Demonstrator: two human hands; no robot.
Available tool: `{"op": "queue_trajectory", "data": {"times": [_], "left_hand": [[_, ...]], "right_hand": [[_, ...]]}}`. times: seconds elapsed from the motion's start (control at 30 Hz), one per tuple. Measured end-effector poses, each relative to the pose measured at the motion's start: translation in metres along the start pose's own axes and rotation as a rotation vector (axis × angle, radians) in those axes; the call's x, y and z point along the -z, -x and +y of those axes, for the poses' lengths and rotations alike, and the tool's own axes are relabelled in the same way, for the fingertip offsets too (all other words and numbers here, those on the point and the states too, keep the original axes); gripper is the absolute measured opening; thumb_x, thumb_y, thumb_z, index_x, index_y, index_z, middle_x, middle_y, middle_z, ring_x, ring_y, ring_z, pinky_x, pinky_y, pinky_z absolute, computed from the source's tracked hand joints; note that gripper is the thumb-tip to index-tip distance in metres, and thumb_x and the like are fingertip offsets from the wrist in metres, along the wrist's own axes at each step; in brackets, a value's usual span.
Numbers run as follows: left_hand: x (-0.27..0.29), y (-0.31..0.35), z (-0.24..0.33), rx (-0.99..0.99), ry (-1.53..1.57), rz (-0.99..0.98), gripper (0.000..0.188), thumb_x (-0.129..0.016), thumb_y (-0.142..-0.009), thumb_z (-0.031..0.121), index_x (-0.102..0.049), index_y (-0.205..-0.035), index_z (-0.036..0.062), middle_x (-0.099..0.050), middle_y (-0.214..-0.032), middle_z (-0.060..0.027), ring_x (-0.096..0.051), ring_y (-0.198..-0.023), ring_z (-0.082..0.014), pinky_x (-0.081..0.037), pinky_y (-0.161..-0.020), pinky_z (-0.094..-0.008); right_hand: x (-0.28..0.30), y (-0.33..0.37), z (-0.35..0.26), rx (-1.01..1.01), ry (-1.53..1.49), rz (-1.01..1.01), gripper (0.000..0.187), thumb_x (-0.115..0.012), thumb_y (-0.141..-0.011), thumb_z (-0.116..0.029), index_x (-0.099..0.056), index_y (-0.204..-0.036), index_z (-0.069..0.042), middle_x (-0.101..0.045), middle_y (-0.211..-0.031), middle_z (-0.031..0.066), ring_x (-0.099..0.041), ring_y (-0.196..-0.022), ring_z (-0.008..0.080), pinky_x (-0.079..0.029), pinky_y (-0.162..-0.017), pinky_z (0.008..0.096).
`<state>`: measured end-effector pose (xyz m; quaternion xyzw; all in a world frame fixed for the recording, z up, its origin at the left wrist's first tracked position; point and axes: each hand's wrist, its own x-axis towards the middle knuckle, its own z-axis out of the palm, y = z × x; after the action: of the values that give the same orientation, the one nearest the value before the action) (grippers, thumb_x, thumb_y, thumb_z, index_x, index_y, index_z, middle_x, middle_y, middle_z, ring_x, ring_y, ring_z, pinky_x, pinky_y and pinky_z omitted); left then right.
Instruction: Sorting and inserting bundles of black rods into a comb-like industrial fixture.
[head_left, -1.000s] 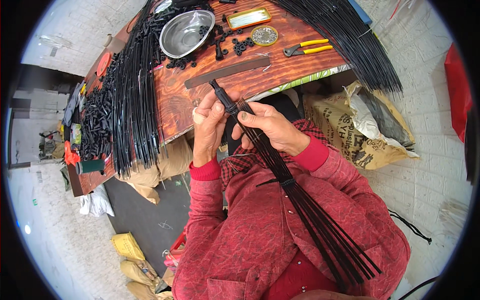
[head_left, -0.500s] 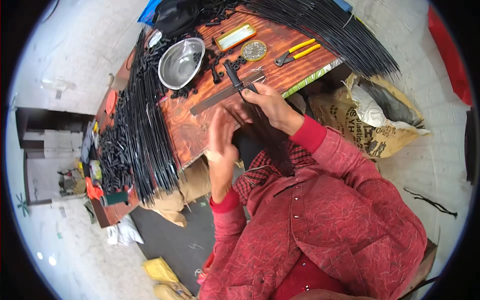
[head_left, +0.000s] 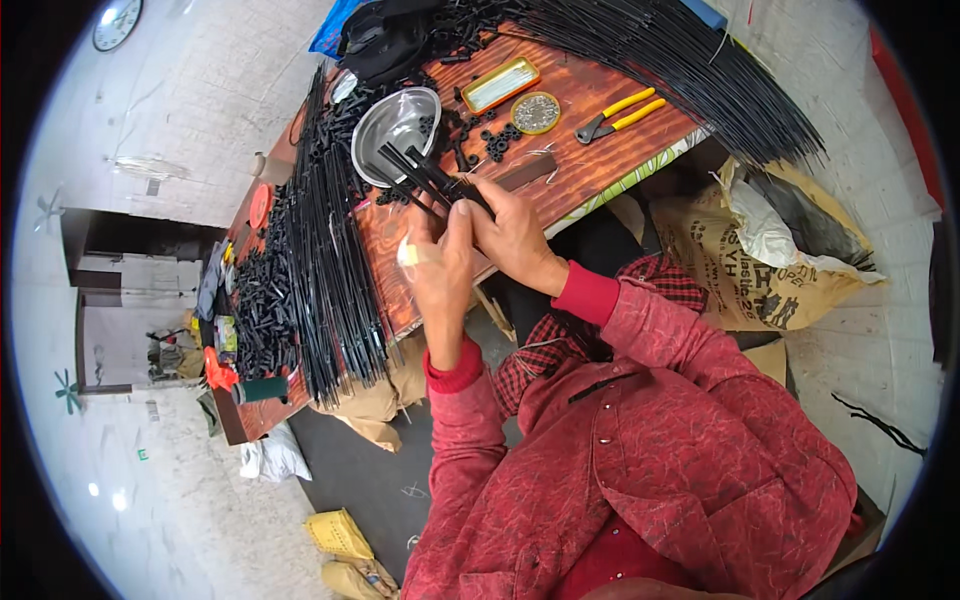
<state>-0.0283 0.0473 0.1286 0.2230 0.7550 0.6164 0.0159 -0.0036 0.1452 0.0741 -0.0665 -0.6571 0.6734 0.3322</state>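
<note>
now both our hands, left hand [head_left: 440, 275] and right hand [head_left: 515, 235], grip a bundle of thin black rods [head_left: 425, 172] over the wooden worktop [head_left: 590, 165], evening their ends; next calls for steady alignment.

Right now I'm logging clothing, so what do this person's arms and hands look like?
Both arms wear long red sleeves with a mottled pattern and plain red knit cuffs. The left hand and right hand are bare, ungloved; a pale strip like tape wraps one left finger.
</note>
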Motion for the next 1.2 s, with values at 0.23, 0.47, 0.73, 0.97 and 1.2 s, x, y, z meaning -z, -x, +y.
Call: {"op": "queue_trajectory", "data": {"times": [0.23,0.47,0.73,0.97,1.2], "left_hand": [[0.037,-0.023,-0.005,0.157,0.018,-0.094,0.017,-0.070,-0.096,0.008,-0.070,-0.111,-0.0012,-0.072,-0.096,-0.0019,-0.063,-0.081,-0.0073,-0.050,-0.070,-0.0242],[0.042,-0.024,-0.004,0.225,0.115,-0.107,0.015,-0.073,-0.094,0.006,-0.073,-0.108,0.0020,-0.073,-0.096,-0.0010,-0.065,-0.082,-0.0083,-0.051,-0.074,-0.0246],[0.039,-0.008,-0.006,0.178,0.162,0.017,0.024,-0.071,-0.094,0.002,-0.071,-0.118,-0.0001,-0.073,-0.109,-0.0044,-0.066,-0.096,-0.0127,-0.052,-0.088,-0.0279],[0.038,0.001,-0.004,0.081,0.141,0.063,0.025,-0.077,-0.091,0.010,-0.072,-0.113,-0.0002,-0.074,-0.103,-0.0059,-0.067,-0.089,-0.0124,-0.053,-0.081,-0.0277],[0.041,0.002,-0.004,0.120,0.126,0.033,0.027,-0.074,-0.091,0.004,-0.072,-0.118,0.0003,-0.073,-0.109,-0.0045,-0.065,-0.097,-0.0129,-0.051,-0.090,-0.0283]], "right_hand": [[-0.009,0.007,0.001,0.003,0.056,-0.037,0.034,-0.064,-0.099,-0.012,-0.060,-0.131,-0.002,-0.070,-0.089,0.0248,-0.074,-0.081,0.0363,-0.054,-0.065,0.0394],[-0.007,0.011,0.002,0.124,0.209,-0.011,0.038,-0.065,-0.097,-0.021,-0.059,-0.133,-0.012,-0.069,-0.077,0.0194,-0.069,-0.070,0.0401,-0.052,-0.059,0.0486],[0.013,0.020,-0.019,0.215,0.247,-0.010,0.029,-0.070,-0.094,-0.019,-0.063,-0.119,-0.006,-0.070,-0.084,0.0181,-0.070,-0.077,0.0378,-0.053,-0.064,0.0453],[0.018,0.016,-0.016,0.166,0.240,-0.062,0.017,-0.073,-0.092,-0.017,-0.065,-0.090,-0.002,-0.065,-0.075,0.0141,-0.064,-0.066,0.0318,-0.047,-0.059,0.0408],[0.030,0.008,-0.018,-0.115,0.073,-0.247,0.019,-0.072,-0.094,-0.015,-0.066,-0.086,0.001,-0.058,-0.067,0.0039,-0.050,-0.063,0.0069,-0.042,-0.056,0.0308]]}}
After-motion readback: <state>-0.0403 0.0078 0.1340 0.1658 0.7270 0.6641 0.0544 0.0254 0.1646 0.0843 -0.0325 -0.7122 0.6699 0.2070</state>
